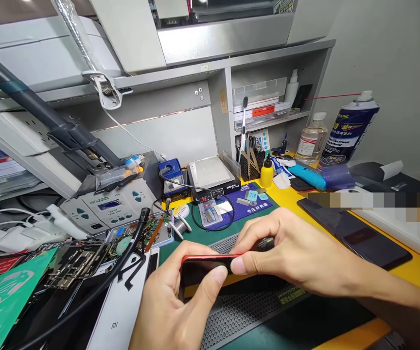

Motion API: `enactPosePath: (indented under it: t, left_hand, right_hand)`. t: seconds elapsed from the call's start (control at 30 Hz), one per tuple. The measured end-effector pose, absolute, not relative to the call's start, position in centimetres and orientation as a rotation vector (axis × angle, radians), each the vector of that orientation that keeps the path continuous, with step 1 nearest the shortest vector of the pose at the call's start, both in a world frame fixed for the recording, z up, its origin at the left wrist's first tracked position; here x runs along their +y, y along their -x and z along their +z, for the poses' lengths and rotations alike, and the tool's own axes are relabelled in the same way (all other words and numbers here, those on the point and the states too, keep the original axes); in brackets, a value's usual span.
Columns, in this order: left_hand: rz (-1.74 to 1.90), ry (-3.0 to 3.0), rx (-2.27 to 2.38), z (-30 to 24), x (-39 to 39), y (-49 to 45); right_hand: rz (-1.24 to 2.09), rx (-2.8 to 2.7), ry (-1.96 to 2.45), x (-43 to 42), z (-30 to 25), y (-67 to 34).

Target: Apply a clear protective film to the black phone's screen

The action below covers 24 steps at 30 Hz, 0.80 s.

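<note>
A smartphone with a dark screen and a red edge is held tilted above the work mat. My left hand wraps around its left side, with the thumb pressed on the glass. At the phone's right end, my right hand pinches the edge between thumb and fingers; its fingertips are partly hidden behind the phone. Below both hands lies a grey perforated mat on a green surface. Another dark phone rests flat to the right of my right hand.
A hot-air station stands at left, its black hose crossing a white phone back and circuit boards. Behind are a heating plate, solder spool, yellow bottle, clear bottle and spray can.
</note>
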<state>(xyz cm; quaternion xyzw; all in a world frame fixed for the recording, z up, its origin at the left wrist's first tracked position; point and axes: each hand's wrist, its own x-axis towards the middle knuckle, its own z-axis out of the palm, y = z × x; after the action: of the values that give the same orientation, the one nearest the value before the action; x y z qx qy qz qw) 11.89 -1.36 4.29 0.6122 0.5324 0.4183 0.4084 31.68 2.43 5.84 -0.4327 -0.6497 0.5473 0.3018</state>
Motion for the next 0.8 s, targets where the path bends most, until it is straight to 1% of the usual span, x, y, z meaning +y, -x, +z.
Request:
enactPosePath:
  t: [0.3,0.53,0.8]
  left_hand:
    - [1.026,-1.614,1.368,4.3,-1.6,-11.9]
    - [0.923,-1.686,1.297,3.7,-1.1,-10.9]
    - [0.908,-1.64,1.298,3.6,-1.0,-10.9]
  right_hand:
    - [1.817,-1.528,1.091,3.8,5.5,-32.5]
    - [1.817,-1.602,0.992,3.8,5.1,-32.6]
    - [1.827,-1.57,1.047,3.9,5.3,-32.4]
